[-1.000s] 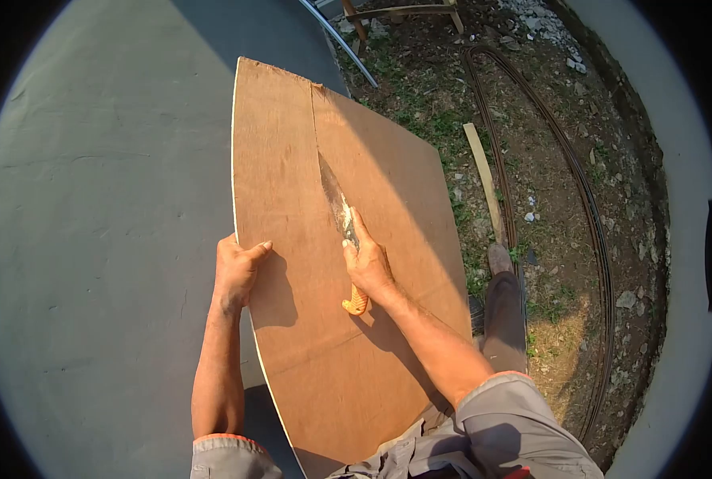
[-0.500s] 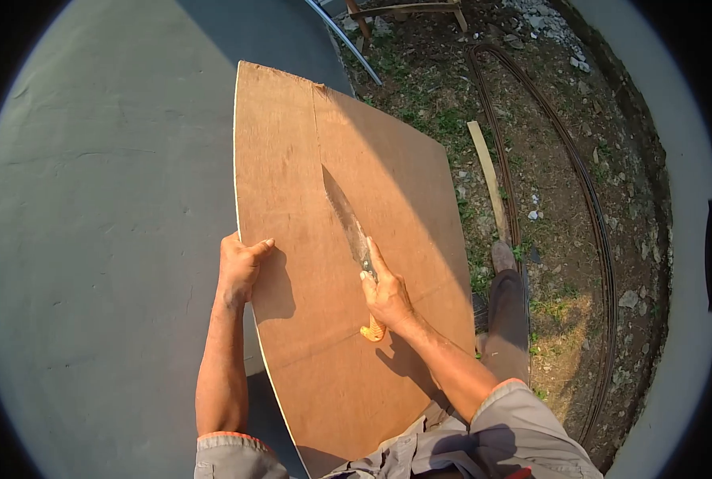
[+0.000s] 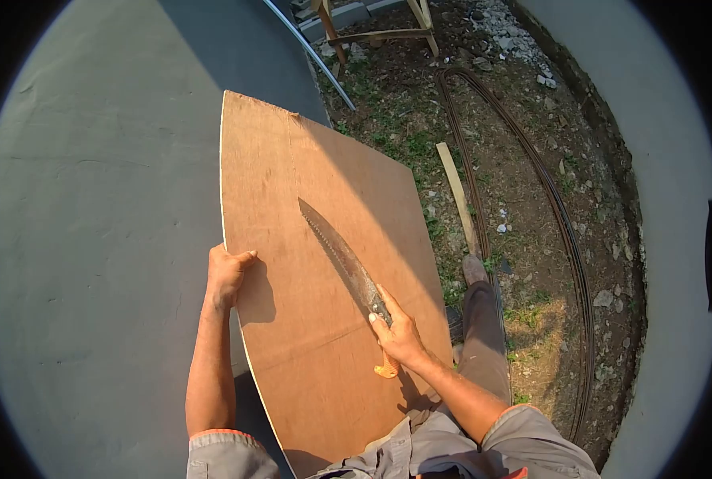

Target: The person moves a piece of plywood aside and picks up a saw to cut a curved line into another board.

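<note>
The one saw (image 3: 344, 259) has shifted back from the far edge of the single board (image 3: 268, 176), leaving more bare wood ahead of its tip. The right hand (image 3: 401, 335) is closed round its orange handle; the left hand (image 3: 230, 270) grips the left edge, thumb on top.

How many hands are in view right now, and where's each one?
2. The left hand grips the left edge of the plywood sheet, thumb on top. The right hand holds the saw by its handle, above the sheet.
</note>
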The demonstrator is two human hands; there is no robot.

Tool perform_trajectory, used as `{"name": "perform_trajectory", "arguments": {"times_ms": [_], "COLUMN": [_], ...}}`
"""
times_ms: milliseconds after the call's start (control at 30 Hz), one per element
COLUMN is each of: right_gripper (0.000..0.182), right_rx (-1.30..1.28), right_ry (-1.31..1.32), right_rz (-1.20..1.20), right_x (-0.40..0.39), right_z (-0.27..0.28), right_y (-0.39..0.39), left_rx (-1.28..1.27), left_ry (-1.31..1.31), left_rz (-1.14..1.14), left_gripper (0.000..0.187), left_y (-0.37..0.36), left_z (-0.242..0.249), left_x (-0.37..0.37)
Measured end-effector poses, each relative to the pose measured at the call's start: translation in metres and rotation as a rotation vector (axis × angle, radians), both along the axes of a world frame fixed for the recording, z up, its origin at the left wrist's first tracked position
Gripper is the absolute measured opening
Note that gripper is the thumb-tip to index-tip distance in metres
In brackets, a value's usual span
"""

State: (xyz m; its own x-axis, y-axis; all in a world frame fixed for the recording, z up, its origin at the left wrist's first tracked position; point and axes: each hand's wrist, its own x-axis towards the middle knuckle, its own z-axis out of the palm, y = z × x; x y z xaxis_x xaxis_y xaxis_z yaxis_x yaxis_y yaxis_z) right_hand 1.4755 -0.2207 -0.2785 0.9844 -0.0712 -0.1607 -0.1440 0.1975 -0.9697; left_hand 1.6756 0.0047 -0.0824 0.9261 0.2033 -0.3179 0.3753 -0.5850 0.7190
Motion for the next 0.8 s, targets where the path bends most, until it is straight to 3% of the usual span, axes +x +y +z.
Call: {"name": "perform_trajectory", "arguments": {"times_ms": [267, 400, 500, 567, 800], "right_gripper": [0.058, 0.057, 0.057, 0.057, 0.054], "right_rx": [0.024, 0.022, -0.136, -0.037, 0.043], "right_ry": [0.183, 0.15, -0.062, 0.116, 0.225], "right_rz": [0.058, 0.052, -0.02, 0.028, 0.082], "right_x": [0.009, 0.008, 0.01, 0.009, 0.011], "right_z": [0.021, 0.005, -0.01, 0.004, 0.008], "right_y": [-0.029, -0.025, -0.022, -0.025, -0.034], "left_rx": [0.028, 0.033, 0.018, 0.018, 0.032], "left_ry": [0.037, 0.009, 0.012, 0.033, 0.035], "left_rz": [0.01, -0.003, -0.006, -0.003, 0.028], "left_gripper": [0.022, 0.021, 0.02, 0.02, 0.02], "left_y": [-0.01, -0.006, -0.005, -0.006, -0.006], "left_z": [-0.003, -0.009, -0.01, -0.01, -0.01], "left_x": [0.003, 0.006, 0.006, 0.007, 0.004]}}
